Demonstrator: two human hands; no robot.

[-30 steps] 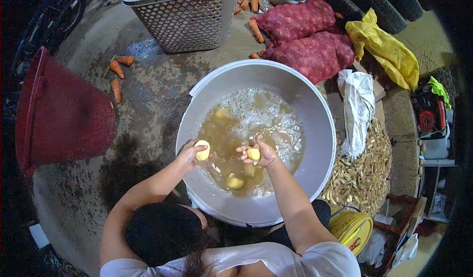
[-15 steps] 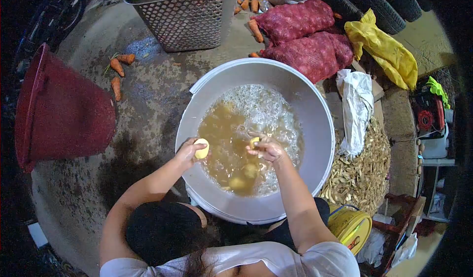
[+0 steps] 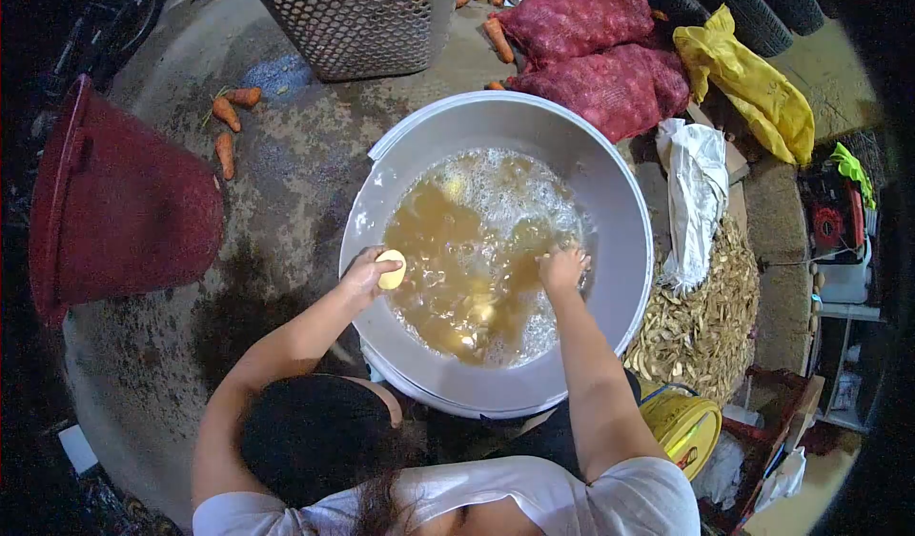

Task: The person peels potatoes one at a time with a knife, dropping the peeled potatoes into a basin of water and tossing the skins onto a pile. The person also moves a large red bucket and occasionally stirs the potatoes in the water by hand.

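Rinsing step, by the look: left hand (image 3: pixel 365 276) grips a small peeled yellow potato (image 3: pixel 390 270) over the big grey plastic tub (image 3: pixel 615 188), right hand (image 3: pixel 562 269) dipped in murky brown water (image 3: pixel 443 236), grasp unclear; next pick calls for feel.

Curled left hand (image 3: pixel 367 274), right hand (image 3: pixel 562 269) (fingers (image 3: pixel 560 258) down)

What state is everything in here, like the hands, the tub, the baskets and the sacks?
left hand, closed around a peeled potato
right hand, dipped in the water, grip unclear
basin, upright, holding murky foamy water
red basket, lying on its side
grey basket, upright
red sacks, full, lying down
carrots, loose on the floor
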